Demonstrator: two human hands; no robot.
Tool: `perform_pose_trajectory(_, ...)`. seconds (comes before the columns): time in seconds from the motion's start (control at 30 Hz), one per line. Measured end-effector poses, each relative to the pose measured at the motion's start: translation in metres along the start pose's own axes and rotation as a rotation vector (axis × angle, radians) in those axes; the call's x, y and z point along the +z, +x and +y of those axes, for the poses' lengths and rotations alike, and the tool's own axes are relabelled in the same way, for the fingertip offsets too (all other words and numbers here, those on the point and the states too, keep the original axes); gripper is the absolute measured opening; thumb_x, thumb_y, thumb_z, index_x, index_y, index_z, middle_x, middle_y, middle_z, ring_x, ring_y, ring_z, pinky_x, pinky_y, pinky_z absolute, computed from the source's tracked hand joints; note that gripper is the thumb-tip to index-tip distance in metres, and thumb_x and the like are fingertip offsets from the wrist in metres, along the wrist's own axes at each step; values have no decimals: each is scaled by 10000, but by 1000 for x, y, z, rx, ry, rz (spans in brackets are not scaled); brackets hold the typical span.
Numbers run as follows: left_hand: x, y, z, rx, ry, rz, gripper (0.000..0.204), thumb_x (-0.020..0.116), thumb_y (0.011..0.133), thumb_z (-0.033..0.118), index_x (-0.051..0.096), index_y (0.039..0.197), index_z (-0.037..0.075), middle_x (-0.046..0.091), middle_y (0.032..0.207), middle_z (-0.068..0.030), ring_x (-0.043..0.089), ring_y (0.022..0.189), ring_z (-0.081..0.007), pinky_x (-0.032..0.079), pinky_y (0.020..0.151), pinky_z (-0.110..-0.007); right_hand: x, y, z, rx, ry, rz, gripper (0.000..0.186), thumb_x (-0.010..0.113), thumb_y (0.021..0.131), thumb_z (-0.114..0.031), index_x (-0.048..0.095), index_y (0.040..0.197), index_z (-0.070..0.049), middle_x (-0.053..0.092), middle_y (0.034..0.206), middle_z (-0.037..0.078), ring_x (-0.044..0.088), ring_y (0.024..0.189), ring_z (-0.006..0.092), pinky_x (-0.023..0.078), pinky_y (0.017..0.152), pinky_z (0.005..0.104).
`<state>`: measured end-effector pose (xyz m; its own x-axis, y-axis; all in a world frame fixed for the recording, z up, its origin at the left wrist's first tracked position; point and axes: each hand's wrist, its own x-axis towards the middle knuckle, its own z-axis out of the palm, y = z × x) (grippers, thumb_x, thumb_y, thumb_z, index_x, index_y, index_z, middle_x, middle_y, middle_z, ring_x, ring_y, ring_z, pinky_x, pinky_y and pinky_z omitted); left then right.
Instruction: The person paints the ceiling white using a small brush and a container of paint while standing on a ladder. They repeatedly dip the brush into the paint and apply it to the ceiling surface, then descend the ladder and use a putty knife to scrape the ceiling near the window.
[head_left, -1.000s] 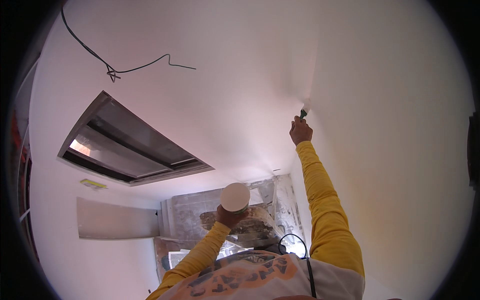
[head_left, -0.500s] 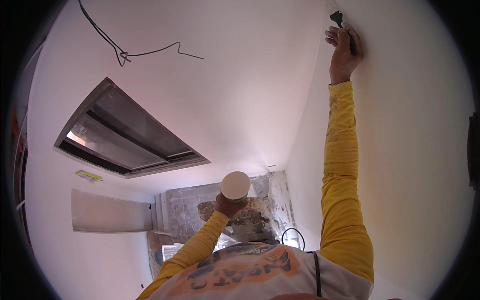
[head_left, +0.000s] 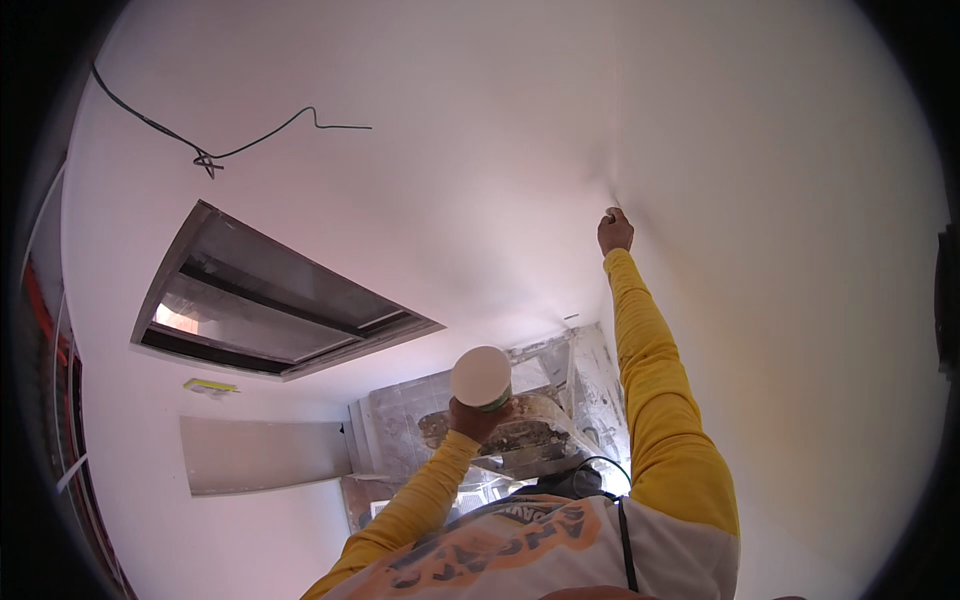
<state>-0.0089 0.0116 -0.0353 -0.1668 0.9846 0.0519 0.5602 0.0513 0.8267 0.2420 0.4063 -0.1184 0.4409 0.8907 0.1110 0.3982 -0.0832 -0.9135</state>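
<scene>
My left hand (head_left: 476, 420) is closed around a round tub (head_left: 481, 376) filled with smooth white paint, held up in front of my chest. A bit of green shows on the tub's side. My right arm stretches far forward, and its hand (head_left: 616, 236) is closed at the corner where the white wall (head_left: 560, 130) meets the pale wall (head_left: 780, 300) on the right. It grips a small paintbrush (head_left: 612, 210), most of which the fingers hide. Its tip is at the corner line.
A dark-framed window (head_left: 290, 290) is set in the left wall, with a loose dark wire (head_left: 210, 157) hanging above it. Near it are a small yellow-edged piece (head_left: 210, 386) and a grey recessed panel (head_left: 265, 455). Below lies a stained, tiled floor (head_left: 400, 405) with plastic sheeting (head_left: 595, 385).
My right hand has moved down and left along the corner with the paintbrush. The view has shifted a little; my left hand keeps holding the tub.
</scene>
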Motion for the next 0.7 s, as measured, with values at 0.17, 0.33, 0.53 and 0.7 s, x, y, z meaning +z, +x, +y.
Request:
perform_pose_trajectory(0.17, 2, 4, 4, -3, -20, -32, 400, 886, 705, 176, 673, 1032, 89, 718, 956, -28, 689, 862, -164, 560, 786, -318, -40, 14, -123, -304, -302, -94, 106, 585, 893, -153, 658, 960, -115, 692, 945, 165, 670, 898, 371, 537, 772, 476)
perform_pose_trajectory(0.33, 3, 5, 19, -40, -221, -8, 376, 876, 717, 153, 665, 1018, 76, 716, 928, -30, 690, 849, -159, 564, 764, -310, -74, -14, -234, -670, -374, 204, 115, 570, 960, -218, 592, 1036, -134, 620, 945, 154, 668, 858, 320, 572, 673, 461)
perform_pose_trajectory(0.53, -3, 4, 21, -18, -110, -26, 353, 882, 722, 190, 688, 995, 79, 722, 925, -27, 693, 854, -163, 564, 769, -314, -36, -19, -147, -445, -763, -134, 182, 552, 982, -260, 568, 1094, -118, 612, 1007, 143, 681, 909, 298, 586, 716, 435)
perform_pose_trajectory(0.7, 0, 4, -5, 59, 24, -27, 370, 891, 718, 245, 705, 1003, 100, 729, 951, -27, 699, 860, -175, 563, 800, -323, 30, 2, -23, -206, -782, -398, 270, 545, 928, -175, 581, 1179, -81, 636, 1138, 217, 679, 1044, 347, 574, 849, 442)
